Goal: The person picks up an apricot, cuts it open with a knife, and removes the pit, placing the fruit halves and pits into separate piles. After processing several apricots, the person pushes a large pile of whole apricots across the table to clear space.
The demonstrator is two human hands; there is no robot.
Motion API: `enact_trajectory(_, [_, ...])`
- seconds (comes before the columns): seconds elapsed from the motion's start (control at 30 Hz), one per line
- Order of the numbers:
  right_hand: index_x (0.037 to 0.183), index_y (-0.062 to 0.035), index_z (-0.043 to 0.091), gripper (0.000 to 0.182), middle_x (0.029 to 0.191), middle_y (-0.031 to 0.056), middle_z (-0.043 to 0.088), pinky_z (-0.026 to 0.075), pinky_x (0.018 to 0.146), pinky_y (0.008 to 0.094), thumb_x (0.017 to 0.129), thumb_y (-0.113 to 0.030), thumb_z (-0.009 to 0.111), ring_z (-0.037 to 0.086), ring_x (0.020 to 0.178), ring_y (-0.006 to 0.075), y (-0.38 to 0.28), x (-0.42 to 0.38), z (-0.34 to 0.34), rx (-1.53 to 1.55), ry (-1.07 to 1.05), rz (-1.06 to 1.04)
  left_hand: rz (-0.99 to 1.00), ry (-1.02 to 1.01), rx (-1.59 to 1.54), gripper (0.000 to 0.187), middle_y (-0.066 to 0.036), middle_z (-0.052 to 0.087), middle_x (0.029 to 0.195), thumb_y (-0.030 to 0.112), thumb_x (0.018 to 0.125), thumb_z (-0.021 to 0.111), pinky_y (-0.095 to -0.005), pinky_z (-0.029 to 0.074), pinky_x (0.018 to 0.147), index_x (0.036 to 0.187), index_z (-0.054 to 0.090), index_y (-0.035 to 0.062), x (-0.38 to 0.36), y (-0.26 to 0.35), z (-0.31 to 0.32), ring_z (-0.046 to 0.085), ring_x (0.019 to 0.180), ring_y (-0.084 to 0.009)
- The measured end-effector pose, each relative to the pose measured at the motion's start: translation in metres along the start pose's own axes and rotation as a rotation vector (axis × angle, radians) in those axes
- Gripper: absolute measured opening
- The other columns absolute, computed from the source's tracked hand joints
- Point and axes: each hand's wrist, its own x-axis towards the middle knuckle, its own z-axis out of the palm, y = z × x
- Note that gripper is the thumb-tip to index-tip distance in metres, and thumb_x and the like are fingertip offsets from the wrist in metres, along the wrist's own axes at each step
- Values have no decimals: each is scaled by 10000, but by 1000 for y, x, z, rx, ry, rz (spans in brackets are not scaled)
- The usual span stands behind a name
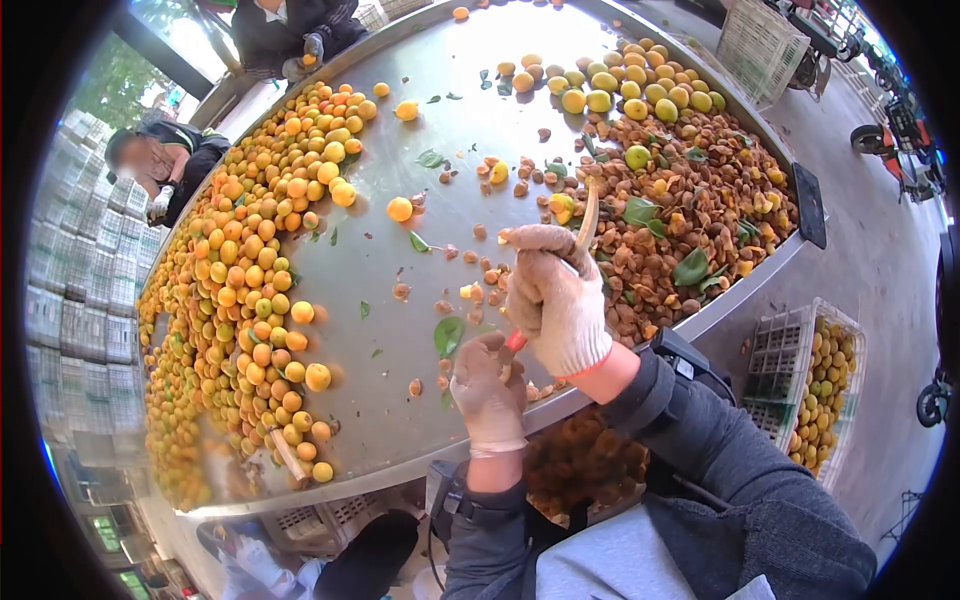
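My right hand, in a pale, stained glove, is closed around a curved tan stick-like tool that points up over the heap of brown pits and scraps. A small orange-yellow bit shows at one fingertip. Just below and left, my left hand, also gloved, has its fingers curled near a small red piece between the hands; what it holds is hidden. Both hands are over the near edge of the metal table. Halved fruit pieces and a green leaf lie beside them.
Orange-yellow fruit covers the table's left side; greener fruit sits at the far right. A dark phone-like object rests on the right edge. A fruit-filled crate stands right. Two people are beyond the table's left side.
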Motion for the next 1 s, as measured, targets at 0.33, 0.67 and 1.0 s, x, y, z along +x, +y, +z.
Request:
enact_trajectory(0.33, [980, -101, 619, 208, 547, -24, 345, 218, 328, 225, 889, 0, 461, 276, 369, 82, 21, 18, -12, 296, 197, 279, -578, -624, -758, 337, -18, 495, 600, 316, 973, 455, -212, 269, 323, 1242, 503, 118, 17, -13, -28, 339, 356, -88])
enact_trajectory(0.67, [991, -65, 674, 158, 805, 68, 677, 520, 719, 293, 858, -139, 629, 654, 741, 201, -4, -7, -8, -975, -508, -118, -85, -142, -225, 465, -72, 617, 929, 383, 975, 480, -201, 473, 544, 1343, 480, 99, 19, 9, -38, 570, 652, -110])
enact_trajectory(1.0, [1000, -101, 612, 182, 811, 155, 653, 507, 661, 415, 831, -163, 634, 638, 773, 371, 22, -16, -14, -1373, -672, -71, 285, -37, -56, 430, -72, 596, 1109, 239, 971, 515, -295, 474, 862, 1313, 497, -21, 17, 1, -29, 569, 995, -155])
